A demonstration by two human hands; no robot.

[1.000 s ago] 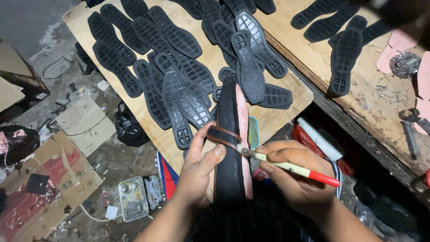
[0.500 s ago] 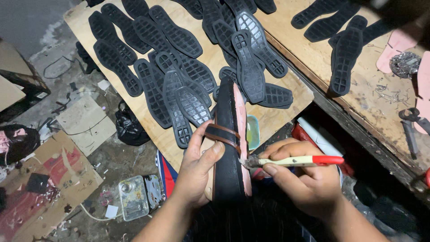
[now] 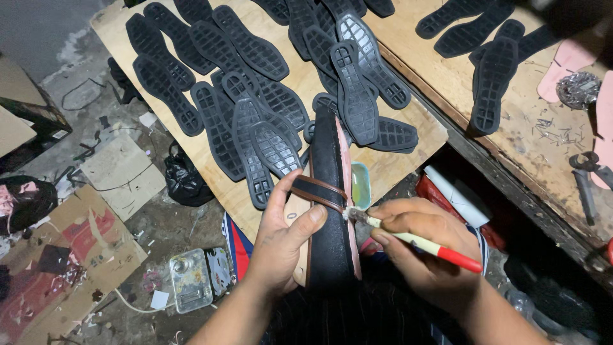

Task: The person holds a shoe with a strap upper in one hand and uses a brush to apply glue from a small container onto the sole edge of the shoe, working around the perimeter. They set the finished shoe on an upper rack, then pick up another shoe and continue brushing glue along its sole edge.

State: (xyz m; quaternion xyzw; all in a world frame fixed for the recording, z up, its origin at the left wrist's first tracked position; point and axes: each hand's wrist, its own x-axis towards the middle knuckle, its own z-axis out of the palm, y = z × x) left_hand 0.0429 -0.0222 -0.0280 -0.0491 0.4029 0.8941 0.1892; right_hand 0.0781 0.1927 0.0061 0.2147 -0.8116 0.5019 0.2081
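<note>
I see my left hand [image 3: 284, 239] gripping the black shoe [image 3: 332, 204] upright, while my right hand [image 3: 428, 246] just beside it pinches a brush [image 3: 415, 241] touching its edge.

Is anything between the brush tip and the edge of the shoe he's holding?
Nothing visible: the brush in the right hand has its bristles right at the shoe edge, beside the brown strap. The left hand grips the opposite side.

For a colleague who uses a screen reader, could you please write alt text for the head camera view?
The left hand holds a black shoe with a brown strap upright while the right hand touches a small brush with a white and red handle to its pink edge. Beyond lies a plywood board covered with black rubber soles, above a littered floor.
</note>
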